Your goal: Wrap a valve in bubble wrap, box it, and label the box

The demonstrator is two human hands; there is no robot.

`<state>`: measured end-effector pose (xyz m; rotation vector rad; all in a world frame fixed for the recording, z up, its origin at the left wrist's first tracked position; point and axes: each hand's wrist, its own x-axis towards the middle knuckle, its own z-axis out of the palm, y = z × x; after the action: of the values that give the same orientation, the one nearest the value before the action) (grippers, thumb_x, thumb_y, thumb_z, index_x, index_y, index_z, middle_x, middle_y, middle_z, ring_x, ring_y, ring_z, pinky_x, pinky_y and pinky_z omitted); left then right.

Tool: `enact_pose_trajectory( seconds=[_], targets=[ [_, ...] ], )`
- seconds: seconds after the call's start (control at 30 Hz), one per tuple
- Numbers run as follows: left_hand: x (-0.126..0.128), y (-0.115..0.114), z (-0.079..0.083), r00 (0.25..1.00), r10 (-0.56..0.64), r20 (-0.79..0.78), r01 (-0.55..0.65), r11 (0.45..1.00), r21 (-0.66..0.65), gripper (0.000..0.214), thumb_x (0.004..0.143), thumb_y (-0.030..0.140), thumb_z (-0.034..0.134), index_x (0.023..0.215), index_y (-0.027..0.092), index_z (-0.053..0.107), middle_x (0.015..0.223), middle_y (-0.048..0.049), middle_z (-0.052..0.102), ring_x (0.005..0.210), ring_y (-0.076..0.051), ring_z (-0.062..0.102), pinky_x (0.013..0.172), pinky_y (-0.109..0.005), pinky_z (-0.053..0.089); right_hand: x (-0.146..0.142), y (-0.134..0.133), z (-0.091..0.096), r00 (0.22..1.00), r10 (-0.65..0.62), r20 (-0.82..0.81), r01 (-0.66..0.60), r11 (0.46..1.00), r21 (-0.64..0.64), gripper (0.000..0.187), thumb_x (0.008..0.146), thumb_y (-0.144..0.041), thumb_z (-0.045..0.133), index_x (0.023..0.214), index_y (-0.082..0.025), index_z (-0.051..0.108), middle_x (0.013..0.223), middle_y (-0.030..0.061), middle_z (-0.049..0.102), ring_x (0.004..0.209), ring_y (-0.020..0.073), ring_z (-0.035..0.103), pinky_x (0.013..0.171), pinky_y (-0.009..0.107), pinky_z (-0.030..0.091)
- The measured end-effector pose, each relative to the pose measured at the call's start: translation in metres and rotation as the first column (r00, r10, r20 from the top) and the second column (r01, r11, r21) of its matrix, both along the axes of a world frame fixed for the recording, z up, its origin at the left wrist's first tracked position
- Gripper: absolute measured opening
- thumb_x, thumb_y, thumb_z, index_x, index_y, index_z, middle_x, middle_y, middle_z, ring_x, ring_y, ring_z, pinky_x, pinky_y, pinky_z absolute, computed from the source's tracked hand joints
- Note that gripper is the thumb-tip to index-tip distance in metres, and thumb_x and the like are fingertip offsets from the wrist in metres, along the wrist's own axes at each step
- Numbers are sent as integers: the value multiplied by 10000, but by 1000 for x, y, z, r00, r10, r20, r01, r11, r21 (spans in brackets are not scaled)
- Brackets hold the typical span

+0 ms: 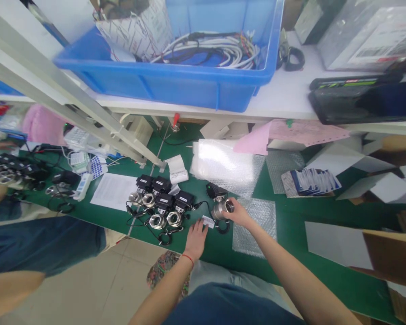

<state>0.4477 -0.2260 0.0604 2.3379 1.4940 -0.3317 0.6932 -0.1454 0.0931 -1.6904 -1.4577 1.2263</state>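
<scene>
My right hand [239, 215] grips a metal valve with a black actuator box [219, 202] on the green table [291, 225], beside a bubble wrap sheet [255, 228]. My left hand [195, 238] lies flat on the table, fingertips touching a small white label [208, 221] tied to the valve's black cable. A cluster of several similar valves with black boxes [160, 205] sits just left of my left hand.
A blue bin of cables [176, 85] stands on the white shelf above. More bubble wrap [223, 164], pink paper [291, 133], white sheets [113, 189], booklets [313, 180] and cardboard [389, 257] lie around. Another person's legs and arm [37, 243] are at the left.
</scene>
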Motion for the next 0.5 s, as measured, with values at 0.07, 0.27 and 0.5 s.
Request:
enact_pose_trajectory(
  seconds=[0.07, 0.27, 0.5],
  targets=[
    [7, -10, 2, 999, -26, 45, 28, 999, -37, 554, 957, 71, 367, 1484, 161, 514, 1616, -146, 411, 1492, -290, 344, 1186, -479, 357, -3, -1, -1, 1000, -16, 6, 16, 1000, 2, 498, 662, -478, 701, 1057, -211, 555, 1020, 65, 694, 958, 274, 654, 889, 403, 490],
    [18, -38, 14, 988, 70, 139, -54, 992, -111, 562, 908, 89, 424, 1450, 161, 555, 1540, -159, 514, 1398, -299, 485, 1157, -492, 400, -24, -7, -4, 993, -105, 47, 106, 994, -12, 589, 657, -464, 752, 1141, -213, 527, 1051, 76, 707, 982, 288, 679, 866, 389, 513],
    [-12, -20, 46, 509, 570, 645, -546, 793, -270, 448, 946, 386, 509, 1319, 149, 579, 1382, -179, 595, 1310, -293, 569, 1154, -480, 434, -31, -12, 24, 993, -93, 72, 94, 996, -11, 427, 674, -458, 715, 987, -203, 577, 888, 62, 715, 857, 290, 685, 763, 368, 502]
  ],
)
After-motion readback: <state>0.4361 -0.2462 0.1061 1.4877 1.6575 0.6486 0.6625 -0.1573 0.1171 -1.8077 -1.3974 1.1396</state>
